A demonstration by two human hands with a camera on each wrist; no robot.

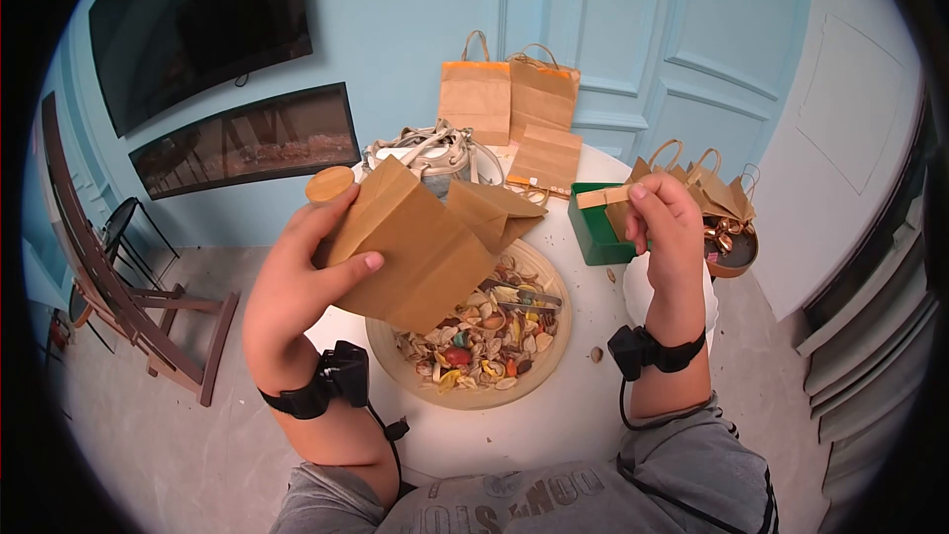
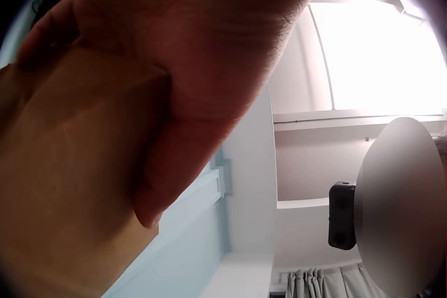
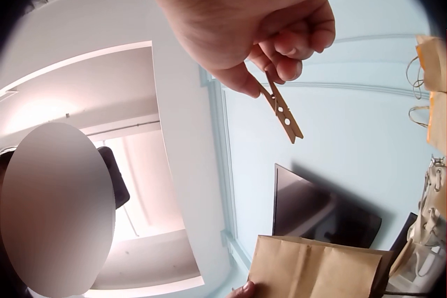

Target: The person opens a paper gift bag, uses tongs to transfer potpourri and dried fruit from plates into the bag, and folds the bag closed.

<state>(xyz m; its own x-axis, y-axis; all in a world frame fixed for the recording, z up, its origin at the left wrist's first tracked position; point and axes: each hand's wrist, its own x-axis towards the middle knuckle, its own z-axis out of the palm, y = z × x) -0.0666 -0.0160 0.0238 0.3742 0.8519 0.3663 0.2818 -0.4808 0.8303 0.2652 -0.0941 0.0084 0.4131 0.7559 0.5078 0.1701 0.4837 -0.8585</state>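
Observation:
My left hand grips a brown paper bag, thumb on the near face and fingers behind it. The bag is tilted above a round tray of dried petals and flower pieces. Metal tongs lie on the petals, partly covered by the bag. My right hand is raised over a green box and pinches a wooden clothespin between thumb and fingers. In the right wrist view the clothespin's handle ends are in the grip and its tip points away from the hand.
A second brown bag stands just behind the held one. At the back are a handbag and handled paper bags. A round wooden piece shows at the left. Right of the green box are more bags and a brown bowl.

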